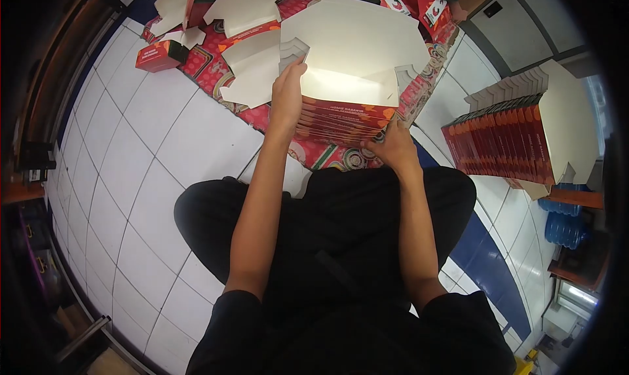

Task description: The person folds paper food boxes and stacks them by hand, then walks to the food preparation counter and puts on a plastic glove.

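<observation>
A stack of nested red cardboard food boxes (347, 116) sits in front of me, lids raised and white insides showing in the top one. My left hand (288, 96) grips the stack's left side, with the fingertips over the upper edge of the side flap. At the lower right front corner, my right hand (395, 151) holds the stack, thumb against the red front. Part of the right fingers is hidden behind the corner. Beneath the boxes lies a red patterned mat (334, 155).
A taller stack of nested red boxes (501, 142) leans on the right. Loose open boxes (252, 57) cover the mat at the back left, and a small red box (160, 55) rests at its edge. White floor tiles (157, 139) spread left. Blue bottles (563, 227) stand far right.
</observation>
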